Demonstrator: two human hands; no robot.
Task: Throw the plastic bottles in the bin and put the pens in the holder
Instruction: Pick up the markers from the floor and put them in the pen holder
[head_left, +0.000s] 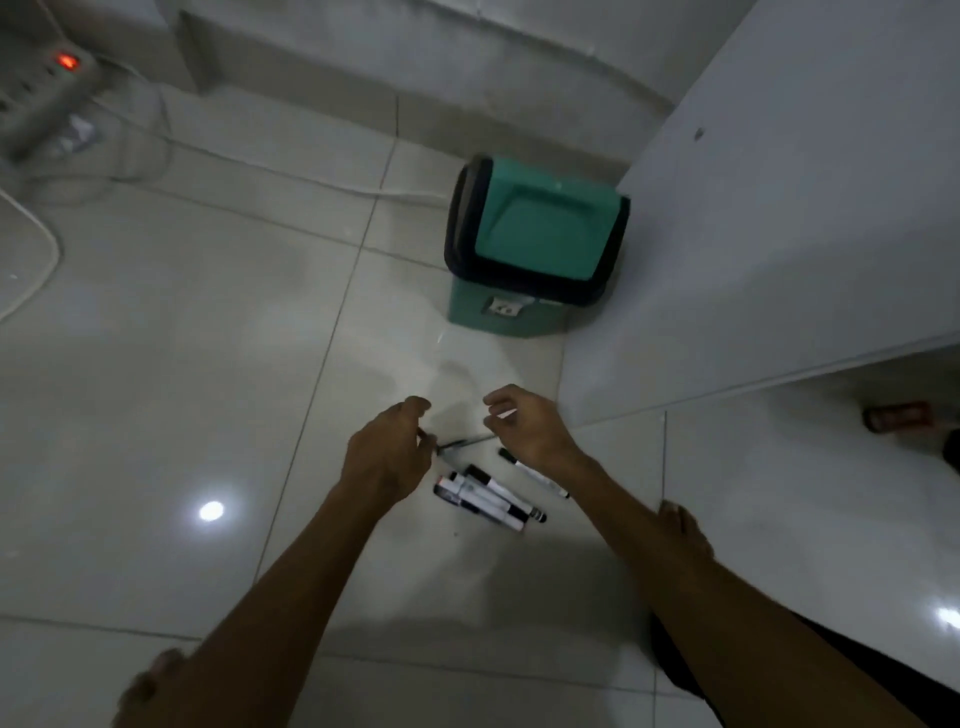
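Observation:
Several black-and-white marker pens (488, 498) lie in a loose heap on the tiled floor, with one more marker (537, 475) just to their right. A thin dark pen (465, 442) sits between my hands, slightly off the floor. My left hand (387, 454) pinches its left end with curled fingers. My right hand (527, 426) hovers over the other end, fingers bent and apart, holding nothing I can make out. A green bin (537, 244) with a swing lid and black liner stands beyond the hands. I see no bottle and no holder.
A white cabinet panel (779, 234) rises on the right, beside the bin. A small reddish object (893, 418) lies under it. A power strip (47, 98) with a lit red switch and white cables (291, 176) are at the far left. My bare feet (683, 527) are near the pens.

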